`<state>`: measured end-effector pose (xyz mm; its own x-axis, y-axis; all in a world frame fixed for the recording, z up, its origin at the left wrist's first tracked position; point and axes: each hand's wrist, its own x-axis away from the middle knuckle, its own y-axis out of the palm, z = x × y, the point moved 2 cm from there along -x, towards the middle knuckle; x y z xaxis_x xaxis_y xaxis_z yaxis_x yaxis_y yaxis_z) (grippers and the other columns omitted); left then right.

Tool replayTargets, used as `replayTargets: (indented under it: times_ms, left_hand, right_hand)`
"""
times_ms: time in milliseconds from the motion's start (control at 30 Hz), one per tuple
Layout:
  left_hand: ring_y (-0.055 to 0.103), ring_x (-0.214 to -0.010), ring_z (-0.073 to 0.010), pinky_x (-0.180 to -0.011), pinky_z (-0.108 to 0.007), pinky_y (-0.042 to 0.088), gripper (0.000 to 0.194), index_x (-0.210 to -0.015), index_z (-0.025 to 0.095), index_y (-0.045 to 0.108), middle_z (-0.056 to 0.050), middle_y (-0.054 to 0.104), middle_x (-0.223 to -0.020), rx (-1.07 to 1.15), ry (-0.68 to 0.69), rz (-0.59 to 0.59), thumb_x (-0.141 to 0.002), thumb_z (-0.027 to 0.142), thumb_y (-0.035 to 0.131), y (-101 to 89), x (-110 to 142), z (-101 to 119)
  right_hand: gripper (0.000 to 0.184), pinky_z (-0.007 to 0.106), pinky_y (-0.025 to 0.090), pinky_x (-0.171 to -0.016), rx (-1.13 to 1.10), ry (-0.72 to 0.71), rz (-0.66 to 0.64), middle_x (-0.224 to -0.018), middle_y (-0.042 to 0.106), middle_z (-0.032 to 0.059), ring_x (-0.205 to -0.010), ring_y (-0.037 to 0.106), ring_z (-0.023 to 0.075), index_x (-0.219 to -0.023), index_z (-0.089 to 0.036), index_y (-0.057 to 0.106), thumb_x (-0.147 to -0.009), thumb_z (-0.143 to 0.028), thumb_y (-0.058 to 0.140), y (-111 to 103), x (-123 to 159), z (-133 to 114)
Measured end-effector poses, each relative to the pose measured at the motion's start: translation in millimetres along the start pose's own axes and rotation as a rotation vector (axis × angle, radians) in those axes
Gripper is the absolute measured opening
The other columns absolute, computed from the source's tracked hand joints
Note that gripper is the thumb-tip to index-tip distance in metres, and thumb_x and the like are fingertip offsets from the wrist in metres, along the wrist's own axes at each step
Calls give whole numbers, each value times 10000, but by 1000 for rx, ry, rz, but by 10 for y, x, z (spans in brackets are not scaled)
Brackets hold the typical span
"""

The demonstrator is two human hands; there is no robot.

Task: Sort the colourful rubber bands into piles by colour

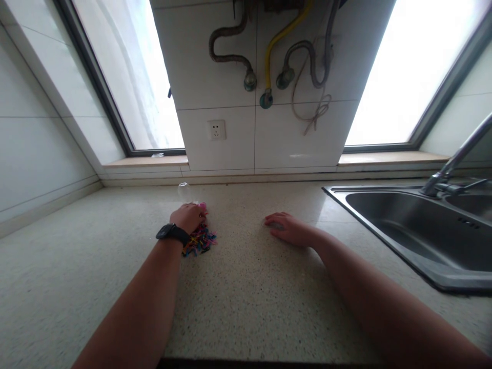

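Note:
My left hand [187, 217], with a dark watch [172, 233] on its wrist, is over a pile of small multicoloured pieces [200, 242] on the counter. Its fingers are curled down at the pile's far edge, and whatever they grip is hidden. A bright pink bit [202, 206] shows by the fingertips. Just beyond this hand stands a small clear container [184, 191], its rim catching the light. My right hand [288, 229] lies palm down on the counter, fingers stretched towards the left and holding nothing visible.
The pale speckled counter [238, 292] runs to a tiled back wall. On the right a steel sink [388, 225] is set into it, with a faucet [434, 182] behind. Hoses [230, 57] and a socket [217, 130] are on the wall between two windows.

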<state>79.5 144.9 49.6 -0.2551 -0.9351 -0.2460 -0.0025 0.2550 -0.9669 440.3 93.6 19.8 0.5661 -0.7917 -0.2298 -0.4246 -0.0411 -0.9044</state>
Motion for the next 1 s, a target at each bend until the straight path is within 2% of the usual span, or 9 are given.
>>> replayTargets:
  times_ms: [100, 200, 367, 467, 567, 667, 833, 1000]
  left_hand:
    - [604, -966, -259, -720, -319, 463, 237, -909, 234, 742, -93, 706, -1008, -2, 17, 34, -893, 361, 543, -48, 9, 68]
    - [596, -945, -231, -747, -313, 451, 259, -892, 244, 745, -69, 715, -989, 15, 77, 71, -927, 334, 505, -120, 19, 208]
    - [585, -965, -206, -805, -321, 433, 268, -984, 279, 731, -24, 724, -991, 60, 221, 130, -972, 333, 468, -245, 76, 562]
    - [585, -961, -197, -823, -323, 431, 250, -1001, 284, 724, -10, 730, -981, 120, 360, 174, -979, 345, 482, -302, 141, 815]
    - [586, -944, -192, -822, -317, 438, 234, -1004, 264, 722, -16, 734, -947, 226, 537, 208, -977, 345, 504, -333, 216, 1058]
    - [587, -941, -181, -828, -307, 442, 224, -1047, 260, 711, -17, 732, -959, 312, 654, 213, -977, 339, 514, -333, 280, 1238]
    - [580, -930, -190, -756, -304, 437, 221, -1041, 242, 702, -23, 724, -940, 302, 689, 237, -978, 329, 508, -324, 329, 1353]
    - [574, -938, -187, -796, -311, 445, 227, -1037, 235, 701, -33, 714, -929, 318, 707, 231, -985, 306, 491, -327, 327, 1338]
  right_hand:
    - [360, 431, 347, -1112, 8, 4, -1, -1317, 613, 110, -1260, 500, 254, -1224, -187, 643, -903, -332, 567, -8, 6, -23]
    - [359, 425, 359, -1102, 9, 11, -5, -1313, 614, 108, -1256, 502, 253, -1224, -190, 641, -897, -320, 574, -11, 4, -36]
    - [352, 426, 377, -1082, 33, 4, -9, -1290, 625, 113, -1232, 517, 257, -1215, -186, 643, -889, -304, 584, -17, 3, -56]
    - [325, 430, 387, -1066, 63, -23, -3, -1256, 645, 107, -1197, 539, 257, -1192, -190, 655, -890, -285, 587, -27, 0, -98]
    - [269, 417, 400, -1044, 82, -73, 77, -1206, 666, 92, -1171, 547, 243, -1146, -201, 668, -902, -251, 568, -56, -12, -203]
    - [251, 395, 421, -1006, 67, -103, 191, -1166, 673, 92, -1145, 555, 229, -1140, -201, 660, -918, -248, 554, -97, -23, -350]
    - [207, 348, 465, -877, -13, -91, 215, -1009, 699, 76, -963, 617, 194, -1079, -202, 667, -943, -278, 531, -111, -36, -514]
    - [165, 296, 459, -791, -80, -44, 203, -922, 703, 57, -854, 622, 169, -988, -199, 680, -928, -281, 550, -89, -48, -525]
